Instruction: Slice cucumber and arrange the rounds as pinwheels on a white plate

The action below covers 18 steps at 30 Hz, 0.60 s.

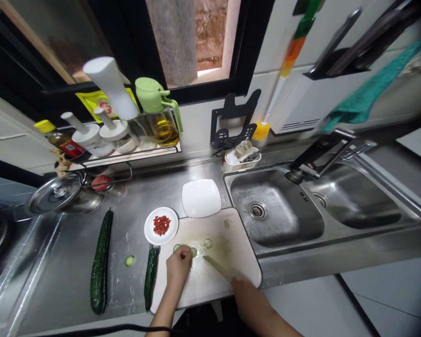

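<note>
On the white cutting board (210,285), my left hand (178,267) is closed, its fingertips pinching at pale green cucumber slices (193,252) that show on both sides of them. My right hand (250,299) grips a knife (217,266), blurred, its blade pointing left toward the slices. A loose cucumber slice (208,243) lies just beyond the blade, and a scrap of peel (227,224) is near the board's far right corner. A piece of dark green cucumber (150,278) rests along the board's left edge.
A whole cucumber (101,262) and a lone slice (129,260) lie on the steel counter. Behind the board are a plate (148,229) of small red pieces and a white square plate (201,198). The double sink (277,210) is right; a condiment shelf (133,157) stands back left.
</note>
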### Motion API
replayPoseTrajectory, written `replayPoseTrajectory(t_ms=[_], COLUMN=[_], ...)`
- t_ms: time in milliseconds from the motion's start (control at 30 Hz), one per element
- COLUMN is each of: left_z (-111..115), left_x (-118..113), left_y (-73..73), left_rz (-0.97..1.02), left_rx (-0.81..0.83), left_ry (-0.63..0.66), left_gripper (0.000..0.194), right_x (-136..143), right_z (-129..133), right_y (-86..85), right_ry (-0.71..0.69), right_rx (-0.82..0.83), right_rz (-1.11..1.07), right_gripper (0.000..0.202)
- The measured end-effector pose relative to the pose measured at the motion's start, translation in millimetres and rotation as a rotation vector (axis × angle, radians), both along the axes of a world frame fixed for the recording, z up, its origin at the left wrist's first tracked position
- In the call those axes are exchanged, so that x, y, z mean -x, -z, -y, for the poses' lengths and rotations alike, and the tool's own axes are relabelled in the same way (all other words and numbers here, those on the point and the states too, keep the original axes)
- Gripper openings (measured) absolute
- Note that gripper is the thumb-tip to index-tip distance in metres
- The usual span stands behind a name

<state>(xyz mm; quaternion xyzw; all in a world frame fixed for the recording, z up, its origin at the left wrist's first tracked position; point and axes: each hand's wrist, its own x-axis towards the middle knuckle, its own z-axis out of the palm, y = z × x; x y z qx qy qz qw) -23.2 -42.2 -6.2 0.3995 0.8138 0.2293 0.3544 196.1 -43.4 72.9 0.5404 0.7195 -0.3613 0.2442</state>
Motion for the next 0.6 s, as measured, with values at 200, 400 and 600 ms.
replayPoseTrajectory(t_ms=[200,400,600], left_z=[5.6,9.5,5.2], left_x=[30.7,46.0,34.6], left_y=[-5.1,-0.9,3.1], left_rz=[-0.057,-0.109,-0.258], left_rx=[0.031,0.059,-0.093], left_ry=[-0.158,-0.178,-0.084], left_gripper=[0.025,0.022,0.025], right_x=[-3.3,-4.2,-7.7], right_z=[2.5,2.3,6.6], right_y=[7.6,10.2,16.1], right_ry=[-0.006,-0.016,0.030], right_rx=[0.014,0.032,-0.035], right_rz=[0.010,0.036,-0.022], right_gripper=[0.053,0.052,0.049])
